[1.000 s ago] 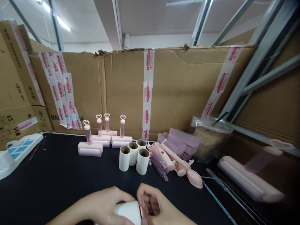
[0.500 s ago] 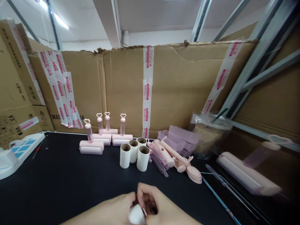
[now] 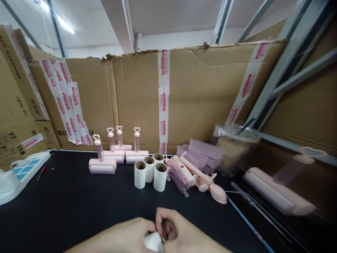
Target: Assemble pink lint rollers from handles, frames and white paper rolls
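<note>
At the bottom of the head view, my left hand [image 3: 133, 232] is closed around a white paper roll [image 3: 154, 241] of the lint-roller kind. Curled fingers of my right hand [image 3: 181, 230] pinch at the roll's right end, where a thin pale edge shows. Much of the roll is hidden by the hands and the frame's lower border. Beyond them several white rolls with brown cores [image 3: 159, 179] stand upright together. Loose pink lint-roller parts [image 3: 184, 170], with clear purplish handle pieces [image 3: 179, 182] and round pink caps [image 3: 218, 193], lie in a pile to their right.
Several assembled pink lint rollers [image 3: 102, 166] with heart-topped handles stand back left; another [image 3: 279, 191] sits at right. Purple trays [image 3: 201, 154], a plastic-wrapped container [image 3: 234, 151] and a blue strip [image 3: 247, 221] are on the right. A power strip [image 3: 26, 172] lies left; cardboard [image 3: 137, 95] walls the back.
The roll stays between both hands near the bottom edge. My fingers have shifted slightly around its end, and the right hand's fingers are curled tighter. The camera view has moved a little.
</note>
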### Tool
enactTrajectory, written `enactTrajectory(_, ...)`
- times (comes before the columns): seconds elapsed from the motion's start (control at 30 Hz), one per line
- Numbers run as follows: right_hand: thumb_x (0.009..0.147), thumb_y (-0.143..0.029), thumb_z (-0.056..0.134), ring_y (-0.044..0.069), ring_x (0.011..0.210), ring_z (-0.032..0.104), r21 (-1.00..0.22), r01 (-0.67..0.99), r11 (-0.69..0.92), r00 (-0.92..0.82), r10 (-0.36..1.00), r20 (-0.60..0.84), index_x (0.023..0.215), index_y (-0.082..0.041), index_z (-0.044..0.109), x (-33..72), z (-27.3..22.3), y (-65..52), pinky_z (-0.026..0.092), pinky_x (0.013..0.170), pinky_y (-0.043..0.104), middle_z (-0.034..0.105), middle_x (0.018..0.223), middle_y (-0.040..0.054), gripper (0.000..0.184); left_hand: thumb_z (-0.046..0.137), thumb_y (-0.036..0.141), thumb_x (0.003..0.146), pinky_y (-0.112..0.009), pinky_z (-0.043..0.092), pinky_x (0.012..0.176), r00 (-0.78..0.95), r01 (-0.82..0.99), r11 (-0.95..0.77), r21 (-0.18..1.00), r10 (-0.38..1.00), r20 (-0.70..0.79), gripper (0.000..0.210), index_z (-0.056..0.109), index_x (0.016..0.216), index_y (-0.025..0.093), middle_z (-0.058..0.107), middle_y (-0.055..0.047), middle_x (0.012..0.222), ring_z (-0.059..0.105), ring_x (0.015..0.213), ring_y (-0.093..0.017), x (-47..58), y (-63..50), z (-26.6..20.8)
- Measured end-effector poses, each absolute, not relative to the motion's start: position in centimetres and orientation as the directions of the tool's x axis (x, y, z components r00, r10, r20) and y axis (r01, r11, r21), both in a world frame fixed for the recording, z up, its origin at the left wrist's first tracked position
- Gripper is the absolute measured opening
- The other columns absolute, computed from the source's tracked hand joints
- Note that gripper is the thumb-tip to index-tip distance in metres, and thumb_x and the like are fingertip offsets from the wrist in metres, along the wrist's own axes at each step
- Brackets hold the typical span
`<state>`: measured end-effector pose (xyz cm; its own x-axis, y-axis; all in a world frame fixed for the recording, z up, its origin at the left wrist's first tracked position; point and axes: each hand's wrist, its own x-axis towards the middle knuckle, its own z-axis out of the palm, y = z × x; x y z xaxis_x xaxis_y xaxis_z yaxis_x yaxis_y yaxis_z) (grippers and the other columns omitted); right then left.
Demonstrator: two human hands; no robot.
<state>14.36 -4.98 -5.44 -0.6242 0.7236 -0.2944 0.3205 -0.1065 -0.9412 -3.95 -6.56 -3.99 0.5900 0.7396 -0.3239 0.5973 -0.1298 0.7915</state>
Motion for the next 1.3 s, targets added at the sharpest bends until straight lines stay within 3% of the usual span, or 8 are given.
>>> enactTrajectory(0.13, 0.048, -0.002, 0.053, 0.001, 0.037, 0.036, -0.951, 0.286, -0.118, -0.641, 0.715, -0.281, 0.069, -0.019, 0.044, 14.2, -5.2, -5.0, 0.02, 0.038, 0.013, 0.046, 0.049, -0.013, 0.029, 0.072, 0.046, 0.063, -0.019, 0.035, 0.056, 0.55, 0.646, -0.179, 0.742, 0.783, -0.29, 0.043, 0.067, 0.096, 0.019, 0.068, 0.001, 0.086, 0.06, 0.074, -0.017, -3.8, -6.9, -3.5)
enactTrajectory(0.37, 0.048, -0.003, 0.043, 0.002, 0.039, 0.036, -0.976, 0.162, -0.143, -0.65, 0.729, -0.215, 0.059, -0.019, 0.04, 13.6, -4.9, -5.5, 0.022, 0.036, 0.013, 0.04, 0.045, -0.0127, 0.019, 0.066, 0.059, 0.066, -0.019, 0.032, 0.049, 0.584, 0.655, -0.217, 0.724, 0.754, -0.302, 0.048, 0.068, 0.089, 0.017, 0.065, 0.002, 0.074, 0.059, 0.064, -0.015, -4.1, -7.1, -2.9)
enactTrajectory(0.63, 0.054, -0.01, 0.046, 0.003, 0.031, 0.042, -0.969, 0.196, -0.151, -0.643, 0.726, -0.244, 0.065, -0.021, 0.037, 13.5, -5.8, -5.8, 0.031, 0.028, 0.012, 0.043, 0.046, -0.0134, 0.019, 0.063, 0.054, 0.073, -0.021, 0.04, 0.063, 0.65, 0.618, -0.275, 0.737, 0.707, -0.281, 0.043, 0.064, 0.102, 0.023, 0.069, 0.001, 0.095, 0.065, 0.087, -0.021, -4.5, -7.2, -2.4)
enactTrajectory(0.8, 0.056, -0.012, 0.048, 0.001, 0.031, 0.037, -0.975, 0.16, -0.153, -0.64, 0.736, -0.22, 0.066, -0.021, 0.036, 13.4, -5.8, -6.1, 0.031, 0.029, 0.011, 0.042, 0.045, -0.0139, 0.018, 0.059, 0.052, 0.077, -0.027, 0.043, 0.075, 0.715, 0.589, -0.34, 0.733, 0.643, -0.275, 0.044, 0.058, 0.11, 0.023, 0.066, -0.004, 0.109, 0.063, 0.099, -0.026, -4.5, -6.7, -1.6)
enactTrajectory(0.97, 0.057, -0.012, 0.048, 0.002, 0.032, 0.037, -0.968, 0.188, -0.166, -0.639, 0.728, -0.248, 0.066, -0.021, 0.035, 13.4, -5.8, -6.3, 0.028, 0.03, 0.012, 0.042, 0.045, -0.0136, 0.018, 0.054, 0.055, 0.079, -0.029, 0.044, 0.073, 0.719, 0.634, -0.376, 0.676, 0.607, -0.338, 0.047, 0.055, 0.112, 0.021, 0.066, -0.007, 0.107, 0.063, 0.097, -0.027, -4.5, -6.4, -1.0)
enactTrajectory(1.13, 0.053, -0.006, 0.046, 0.0, 0.033, 0.034, -0.979, 0.17, -0.114, -0.619, 0.76, -0.196, 0.061, -0.021, 0.034, 13.5, -5.7, -6.1, 0.024, 0.031, 0.012, 0.04, 0.047, -0.0134, 0.02, 0.05, 0.055, 0.081, -0.026, 0.042, 0.065, 0.701, 0.654, -0.414, 0.633, 0.647, -0.3, 0.044, 0.056, 0.11, 0.023, 0.068, -0.004, 0.099, 0.065, 0.088, -0.026, -4.2, -6.9, -0.7)
enactTrajectory(1.3, 0.056, -0.01, 0.048, 0.003, 0.027, 0.041, -0.966, 0.184, -0.18, -0.632, 0.731, -0.257, 0.067, -0.021, 0.035, 13.6, -5.4, -5.6, 0.027, 0.027, 0.012, 0.045, 0.046, -0.0137, 0.02, 0.056, 0.053, 0.078, -0.026, 0.042, 0.068, 0.677, 0.611, -0.355, 0.708, 0.698, -0.235, 0.043, 0.058, 0.109, 0.023, 0.067, -0.003, 0.097, 0.063, 0.088, -0.024, -4.5, -6.7, -1.3)
